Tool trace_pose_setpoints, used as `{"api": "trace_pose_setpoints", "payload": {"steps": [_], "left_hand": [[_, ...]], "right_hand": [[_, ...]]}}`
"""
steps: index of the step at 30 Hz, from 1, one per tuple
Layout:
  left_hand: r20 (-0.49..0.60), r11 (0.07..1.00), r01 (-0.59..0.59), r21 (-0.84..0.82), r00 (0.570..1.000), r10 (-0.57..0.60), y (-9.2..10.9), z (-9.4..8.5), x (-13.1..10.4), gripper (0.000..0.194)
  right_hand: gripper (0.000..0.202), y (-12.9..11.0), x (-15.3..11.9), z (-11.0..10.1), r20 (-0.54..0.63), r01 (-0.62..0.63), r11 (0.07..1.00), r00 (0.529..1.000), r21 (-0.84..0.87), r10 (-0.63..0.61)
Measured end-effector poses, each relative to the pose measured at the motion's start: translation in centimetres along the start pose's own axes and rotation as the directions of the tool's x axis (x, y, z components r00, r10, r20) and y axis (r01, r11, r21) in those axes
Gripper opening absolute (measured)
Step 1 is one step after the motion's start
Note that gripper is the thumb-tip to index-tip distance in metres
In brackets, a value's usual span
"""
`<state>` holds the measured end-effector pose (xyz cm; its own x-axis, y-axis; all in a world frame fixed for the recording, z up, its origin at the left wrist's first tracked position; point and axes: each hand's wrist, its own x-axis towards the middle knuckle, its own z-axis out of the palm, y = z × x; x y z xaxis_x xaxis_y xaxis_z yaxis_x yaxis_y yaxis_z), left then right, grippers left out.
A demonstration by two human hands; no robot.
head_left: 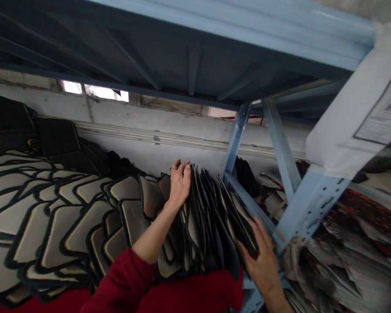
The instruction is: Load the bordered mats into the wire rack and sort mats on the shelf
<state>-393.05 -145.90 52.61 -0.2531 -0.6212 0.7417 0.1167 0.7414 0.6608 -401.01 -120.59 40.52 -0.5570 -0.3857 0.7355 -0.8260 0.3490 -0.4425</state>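
A row of dark-edged mats [208, 217] stands upright on the shelf, packed side by side. My left hand [180, 182] rests on the top edge at the left side of this row, its fingers bent over the mats. At the right end, my right hand [259, 252] has its thumb and fingers apart around the edge of the outermost mats. Left of the row, many grey mats with black borders [61, 234] lie leaning and overlapping. My left forearm hides part of them.
A blue shelf beam [247, 30] runs overhead. A blue upright post [309, 208] with white wrapping stands at the right, beside diagonal braces. Beyond it lie stacked sheets [355, 261]. Dark folded mats [58, 137] sit at the back left near the white wall.
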Motion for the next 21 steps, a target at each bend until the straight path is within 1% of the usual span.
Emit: {"api": "trace_pose_setpoints", "payload": {"steps": [1,2,5,7,9,11,13,15,17,18,21], "left_hand": [[0.03,1.0,-0.021,-0.002,0.999,0.021,0.4,0.8,0.3,0.043],[0.059,0.999,-0.037,-0.005,0.998,0.038,0.7,1.6,0.7,0.043],[0.138,0.998,-0.063,-0.02,0.988,0.065,1.9,4.5,1.4,0.042],[0.186,0.997,-0.075,-0.03,0.979,0.079,2.4,6.1,1.6,0.041],[0.234,0.995,-0.097,-0.037,0.967,0.103,2.7,7.1,1.7,0.039],[0.266,0.992,-0.118,-0.038,0.956,0.124,2.6,7.5,1.7,0.04],[0.283,0.992,-0.126,-0.032,0.95,0.13,2.3,7.4,1.9,0.04],[0.3,0.992,-0.12,-0.024,0.946,0.122,2.0,7.4,2.1,0.039],[0.328,0.994,-0.111,-0.025,0.938,0.113,2.1,8.0,2.3,0.037],[0.348,0.994,-0.107,-0.03,0.931,0.111,2.2,8.5,2.3,0.037],[0.413,0.992,-0.113,-0.061,0.902,0.128,2.1,9.9,2.4,0.032]], "right_hand": [[0.064,0.2,0.6,-0.1,0.036,-0.017,1.0,0.999,0.008,0.017],[0.068,0.5,1.1,-0.1,0.088,-0.034,0.999,0.996,0.031,0.031],[0.065,1.7,2.4,0.0,0.256,-0.093,0.986,0.965,0.138,0.055],[0.064,3.0,3.0,0.1,0.304,-0.146,0.972,0.949,0.186,0.084],[0.063,4.4,3.4,0.3,0.297,-0.162,0.963,0.95,0.216,0.093],[0.058,5.4,3.8,0.4,0.266,-0.123,0.972,0.962,0.199,0.068],[0.052,5.8,4.1,0.2,0.256,-0.058,0.992,0.966,0.116,0.026],[0.05,5.7,4.4,-0.1,0.227,-0.037,0.999,0.973,-0.016,0.04],[0.051,5.3,4.5,-0.6,0.147,-0.096,0.989,0.983,-0.109,0.111],[0.052,5.2,4.5,-0.8,0.111,-0.134,0.984,0.983,-0.119,0.148],[0.056,5.0,4.2,-1.3,0.05,-0.224,0.975,0.973,-0.007,0.224]]}}
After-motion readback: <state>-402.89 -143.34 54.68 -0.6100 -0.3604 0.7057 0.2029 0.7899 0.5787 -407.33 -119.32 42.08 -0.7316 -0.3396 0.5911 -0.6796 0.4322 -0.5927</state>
